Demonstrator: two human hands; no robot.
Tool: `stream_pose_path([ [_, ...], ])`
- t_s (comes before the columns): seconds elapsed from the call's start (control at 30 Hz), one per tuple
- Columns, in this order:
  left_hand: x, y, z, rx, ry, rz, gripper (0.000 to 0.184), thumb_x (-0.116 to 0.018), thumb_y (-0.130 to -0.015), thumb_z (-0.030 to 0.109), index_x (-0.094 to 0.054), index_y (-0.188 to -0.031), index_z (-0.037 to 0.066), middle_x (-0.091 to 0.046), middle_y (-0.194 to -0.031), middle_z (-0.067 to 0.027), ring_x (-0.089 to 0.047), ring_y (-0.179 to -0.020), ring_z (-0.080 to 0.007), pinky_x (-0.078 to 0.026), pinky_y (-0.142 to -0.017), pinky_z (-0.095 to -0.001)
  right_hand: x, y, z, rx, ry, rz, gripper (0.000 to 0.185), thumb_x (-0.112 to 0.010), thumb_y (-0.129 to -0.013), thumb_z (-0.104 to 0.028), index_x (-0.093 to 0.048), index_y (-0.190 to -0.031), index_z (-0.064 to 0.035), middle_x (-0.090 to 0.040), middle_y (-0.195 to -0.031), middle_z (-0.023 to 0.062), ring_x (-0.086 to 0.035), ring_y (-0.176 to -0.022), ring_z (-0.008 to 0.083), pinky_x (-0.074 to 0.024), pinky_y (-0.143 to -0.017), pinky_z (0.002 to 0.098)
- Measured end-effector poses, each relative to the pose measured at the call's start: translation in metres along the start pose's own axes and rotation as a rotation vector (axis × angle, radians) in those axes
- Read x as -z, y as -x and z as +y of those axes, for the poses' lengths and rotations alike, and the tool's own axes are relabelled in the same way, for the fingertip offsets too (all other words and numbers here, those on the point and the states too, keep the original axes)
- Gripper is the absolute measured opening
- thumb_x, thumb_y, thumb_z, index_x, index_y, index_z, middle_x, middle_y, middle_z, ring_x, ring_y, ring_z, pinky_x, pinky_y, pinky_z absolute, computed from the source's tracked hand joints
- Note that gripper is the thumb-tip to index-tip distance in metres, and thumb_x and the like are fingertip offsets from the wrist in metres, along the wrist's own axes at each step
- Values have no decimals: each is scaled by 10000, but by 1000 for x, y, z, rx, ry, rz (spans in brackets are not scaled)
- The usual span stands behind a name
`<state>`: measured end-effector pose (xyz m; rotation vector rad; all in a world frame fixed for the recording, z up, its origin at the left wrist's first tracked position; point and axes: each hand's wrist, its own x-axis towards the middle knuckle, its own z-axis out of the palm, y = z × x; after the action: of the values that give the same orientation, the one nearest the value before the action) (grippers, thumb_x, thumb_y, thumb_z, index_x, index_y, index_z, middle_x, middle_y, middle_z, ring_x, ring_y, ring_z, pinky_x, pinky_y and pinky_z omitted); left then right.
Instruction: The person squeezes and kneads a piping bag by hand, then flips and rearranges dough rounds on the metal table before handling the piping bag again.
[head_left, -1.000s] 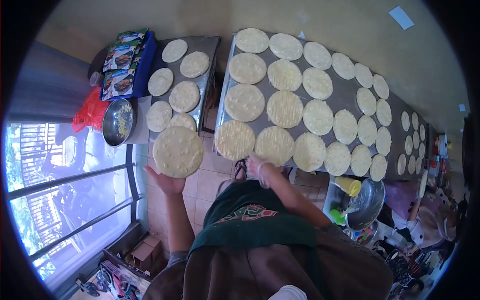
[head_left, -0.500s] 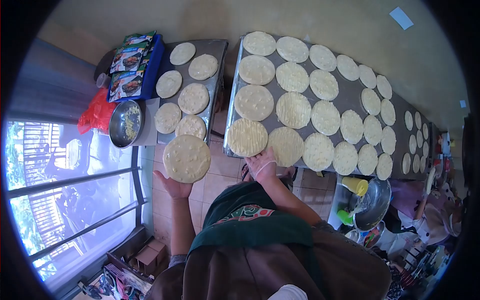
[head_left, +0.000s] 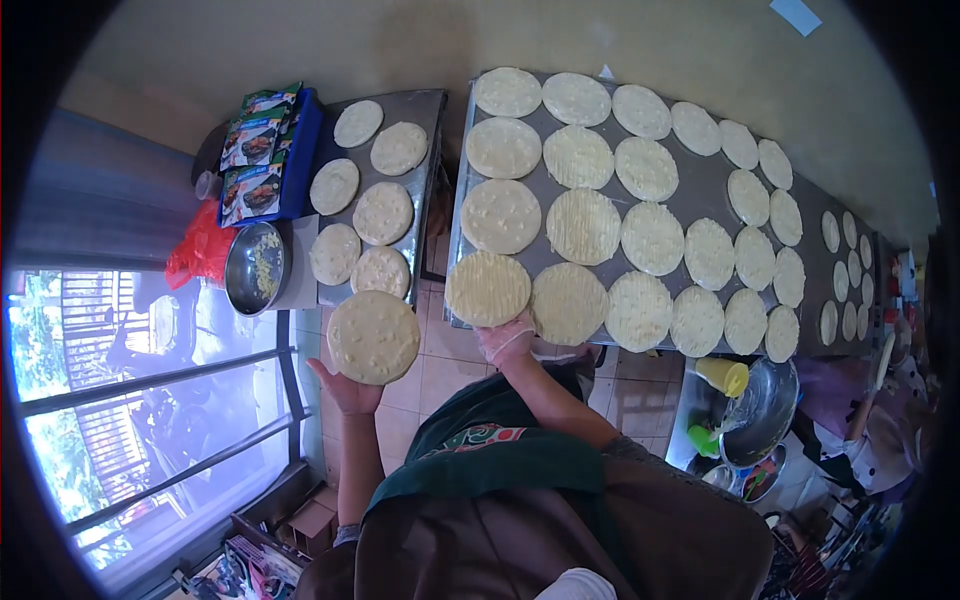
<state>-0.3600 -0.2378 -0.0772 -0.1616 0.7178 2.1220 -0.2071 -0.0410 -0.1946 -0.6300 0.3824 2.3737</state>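
Observation:
Flat round doughs with lumps or ridges lie in rows on metal trays. My left hand (head_left: 352, 393) holds up a round dough (head_left: 373, 337) from below, its fingers hidden under the disc and the thumb out to the left. My right hand (head_left: 508, 342), in a clear thin glove, is at the front edge of the large tray (head_left: 632, 188). Its fingers are at the near rim of a ridged round dough (head_left: 488, 288), partly hidden beneath it. Beside that lies another ridged round (head_left: 570, 305).
A smaller tray (head_left: 347, 112) with several rounds stands at the left. Near it are a metal bowl (head_left: 256, 270), a red plastic bag (head_left: 197, 245) and a blue crate of packets (head_left: 293, 180). At right are a large basin (head_left: 765, 415), a yellow container (head_left: 722, 376) and another person (head_left: 880, 430).
My right hand has shifted slightly left, its fingertips moving from the gap between two rounds to the left one's near rim. My left hand still holds its round. The view has shifted slightly.

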Motion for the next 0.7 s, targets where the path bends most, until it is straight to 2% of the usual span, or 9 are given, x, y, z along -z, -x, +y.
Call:
stream_pose_path([
  [0.07, -1, -1, 1, -1, 2, -13, 889, -286, -798, 758, -235, -1432, 138, -234, -1482, -105, -234, -1350, -339, -187, -1084, -545, -8, -2, 3, -12, -83, -88, 459, -375, -918, -426, -466, -1286, -167, -512, -1283, 41, -477, -1197, 251, -407, -976, 452],
  [0.17, -3, -1, 1, -11, -6, 0, 888, -284, -799, 757, -235, -1432, 137, -233, -1482, -107, -236, -1349, -338, -185, -1085, -544, -29, 2, 3, 9, -32, -156, 497, -368, -912, -460, -456, -1295, -157, -490, -1307, 56, -454, -1222, 267, -367, -1020, 469],
  [0.47, 1, 5, -1, -41, -7, 54, 897, -256, -798, 766, -231, -1434, 134, -235, -1481, -112, -237, -1349, -338, -183, -1085, -543, -50, 16, -4, -61, -32, -209, 664, -333, -844, -637, -419, -1330, -194, -455, -1335, 61, -452, -1219, 284, -351, -1026, 489],
  [0.7, 2, 2, -2, -12, -10, 38, 907, -265, -796, 766, -228, -1433, 122, -239, -1478, -119, -247, -1344, -341, -189, -1085, -541, -35, 10, -3, -59, 23, -204, 660, -347, -841, -640, -423, -1324, -197, -451, -1337, 56, -445, -1225, 283, -358, -1018, 500],
])
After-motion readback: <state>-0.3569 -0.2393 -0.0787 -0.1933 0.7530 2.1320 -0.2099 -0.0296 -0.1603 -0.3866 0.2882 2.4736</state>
